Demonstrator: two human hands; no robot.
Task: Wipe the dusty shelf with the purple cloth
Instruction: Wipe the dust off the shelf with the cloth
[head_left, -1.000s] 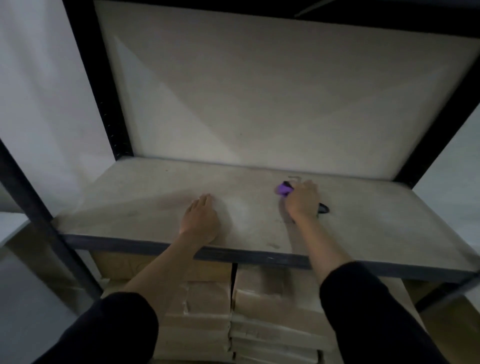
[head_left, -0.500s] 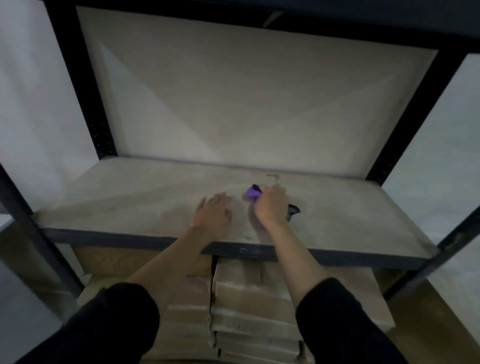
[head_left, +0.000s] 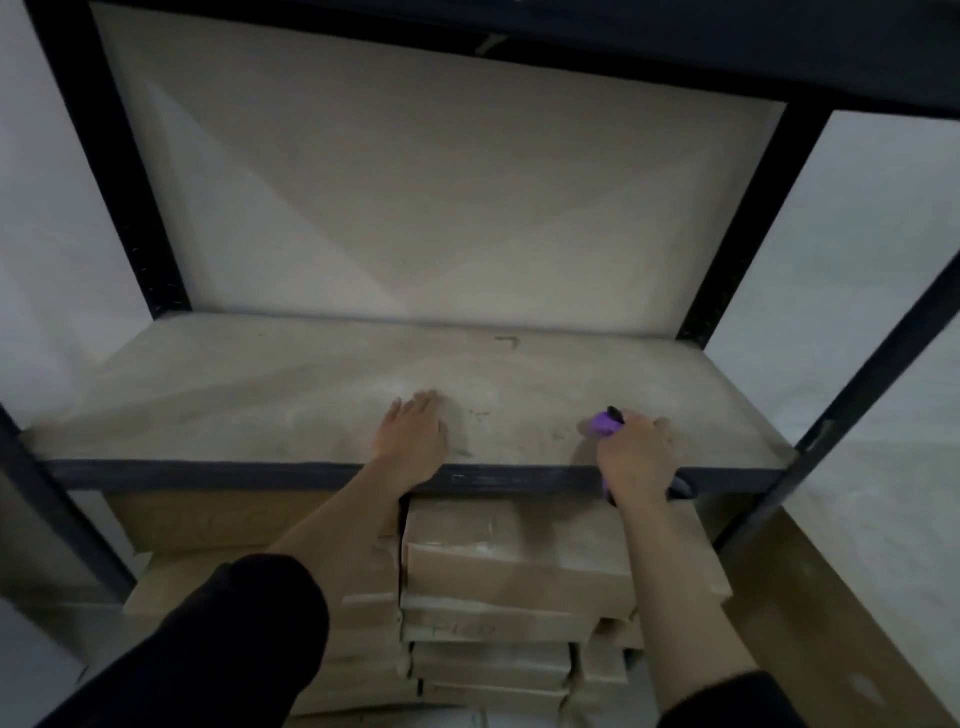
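Now: R hand (head_left: 634, 457) at front edge of shelf (head_left: 234, 395), right of centre, fingers curled round purple cloth (head_left: 602, 423), pressing it to the board. Cloth pokes out past my knuckles on the far-left side w/ a dark bit at its tip. More purple + a dark end show below the heel of the hand, over the dark front rail (head_left: 234, 474). L hand (head_left: 413, 441) flat, palm down, fingers straight & together, holding nothing, near mid-shelf, heel at the rail. Hands well apart. Board looks grey w/ dust, smudgy betw. hands. Stacked cardboard boxes (head_left: 519, 561) on level below.
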